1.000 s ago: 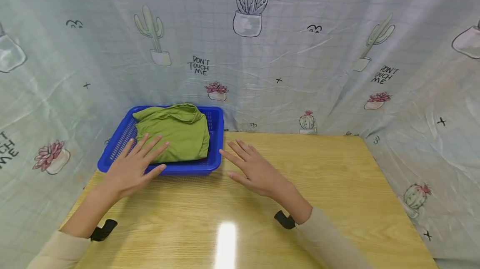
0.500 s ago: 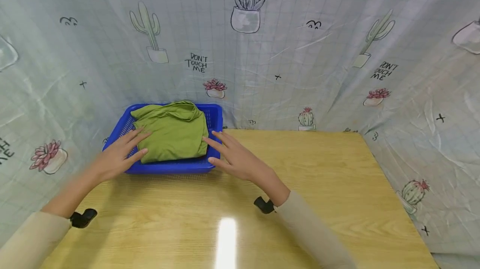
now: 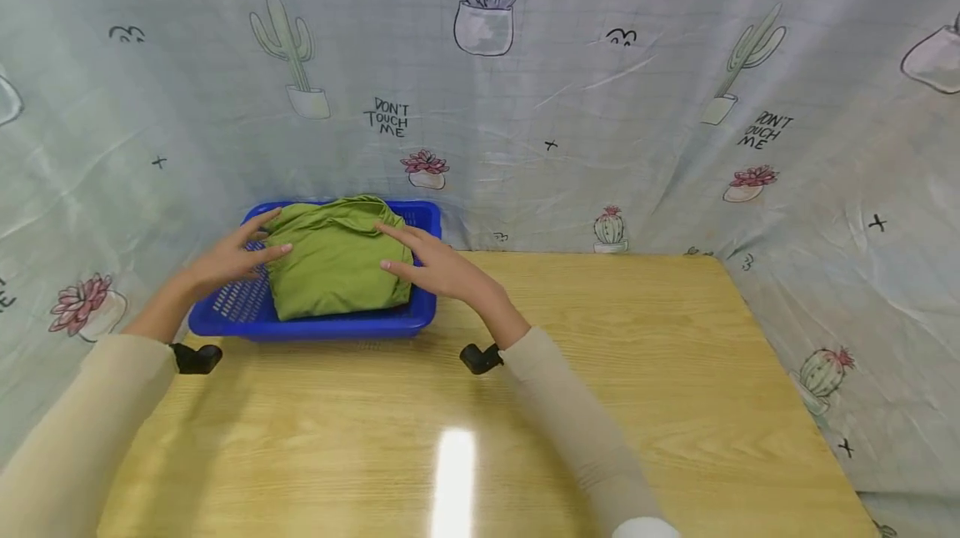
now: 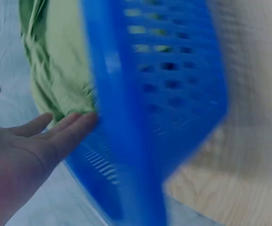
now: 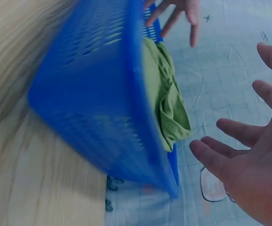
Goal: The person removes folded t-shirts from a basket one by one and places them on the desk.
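A soft, green, folded cloth (image 3: 337, 278) lies in a blue plastic basket (image 3: 322, 329) with lots of little holes in its sides. The basket sits on a yellow-brown wooden table (image 3: 600, 404), at the back on the left. The cloth is a bit longer from side to side than from front to back, and the basket is longer that way too. A big loose fold sticks up at the back of the cloth, above the basket's rim.

The bare left hand (image 3: 228, 258) is at the left end of the cloth, up over the basket's left side. The bare right hand (image 3: 442, 271) is at the right end, over the basket's right side. So the cloth is to the right of the left hand and to the left of the right hand, with the two hands facing each other across its long way. Both hands have their fingers spread and pinch nothing. The right wrist view shows a gap between the right fingers and the cloth. The left fingertips look very near the cloth's left edge, but I can't tell if they touch it. The left hand may be the nearer one, though that is hard to be sure of
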`<state>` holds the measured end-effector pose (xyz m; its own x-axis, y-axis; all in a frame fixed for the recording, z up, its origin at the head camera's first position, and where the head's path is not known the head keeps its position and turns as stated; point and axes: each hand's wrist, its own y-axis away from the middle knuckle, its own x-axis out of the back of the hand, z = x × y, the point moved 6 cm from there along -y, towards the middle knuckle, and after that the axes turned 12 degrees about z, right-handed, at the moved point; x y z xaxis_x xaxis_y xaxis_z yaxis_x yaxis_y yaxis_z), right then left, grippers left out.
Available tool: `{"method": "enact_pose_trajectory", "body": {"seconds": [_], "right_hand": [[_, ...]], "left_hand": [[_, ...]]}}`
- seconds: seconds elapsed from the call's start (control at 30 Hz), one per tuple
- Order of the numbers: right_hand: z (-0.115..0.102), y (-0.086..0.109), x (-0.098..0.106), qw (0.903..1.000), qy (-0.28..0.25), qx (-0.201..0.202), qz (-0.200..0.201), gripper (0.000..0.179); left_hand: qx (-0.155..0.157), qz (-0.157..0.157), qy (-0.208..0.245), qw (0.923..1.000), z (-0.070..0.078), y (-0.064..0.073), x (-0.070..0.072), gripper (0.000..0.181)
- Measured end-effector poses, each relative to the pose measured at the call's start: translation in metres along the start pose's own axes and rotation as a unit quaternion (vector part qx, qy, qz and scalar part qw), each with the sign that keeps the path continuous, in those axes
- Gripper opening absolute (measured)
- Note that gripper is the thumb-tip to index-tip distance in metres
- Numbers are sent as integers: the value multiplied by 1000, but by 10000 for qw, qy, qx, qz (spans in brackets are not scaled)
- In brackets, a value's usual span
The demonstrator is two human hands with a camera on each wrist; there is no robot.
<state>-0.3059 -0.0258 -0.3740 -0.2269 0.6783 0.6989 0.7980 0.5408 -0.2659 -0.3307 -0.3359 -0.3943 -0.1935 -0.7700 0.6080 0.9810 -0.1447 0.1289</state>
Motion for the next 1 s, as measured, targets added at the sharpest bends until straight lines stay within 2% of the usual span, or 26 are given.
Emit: {"method": "enact_pose_trajectory", "body": {"seconds": [0.13, 0.23, 0.33, 0.43, 0.5, 0.57, 0.7, 0.8, 0.93, 1.0], "right_hand": [[-4, -31, -6, 9987, -468, -214, 4, 67], [-3, -53, -15, 9959, -735, -530, -8, 69], [6, -69, -27, 9927, -754, -939, 71, 71], [24, -77, -38, 9835, -833, -1580, 273, 72], [36, -77, -43, 9719, -988, -2094, 433, 74], [44, -76, -47, 9606, -1202, -2435, 599, 75], [56, -73, -53, 9511, -1362, -2659, 787, 72], [61, -72, -56, 9440, -1653, -2713, 897, 67], [66, -73, -59, 9195, -2301, -2859, 1407, 62], [68, -74, -59, 9098, -2489, -2873, 1666, 61]], "left_hand": [[566, -156, 410, 9974, -13, -13, 6, 95], [939, -166, 934, 9911, -19, -22, 5, 100], [1148, -93, 1489, 9821, -22, -27, 0, 102], [1232, 7, 1729, 9772, -23, -27, -7, 102], [1264, 27, 1720, 9770, -21, -26, -12, 99], [1274, 7, 1631, 9784, -20, -24, -15, 94], [1387, -67, 1330, 9813, -20, -26, -24, 80], [1459, -25, 908, 9851, -24, -30, -30, 74], [1458, 116, 620, 9873, -27, -34, -31, 75], [1490, 201, 739, 9859, -28, -35, -30, 76]]}}
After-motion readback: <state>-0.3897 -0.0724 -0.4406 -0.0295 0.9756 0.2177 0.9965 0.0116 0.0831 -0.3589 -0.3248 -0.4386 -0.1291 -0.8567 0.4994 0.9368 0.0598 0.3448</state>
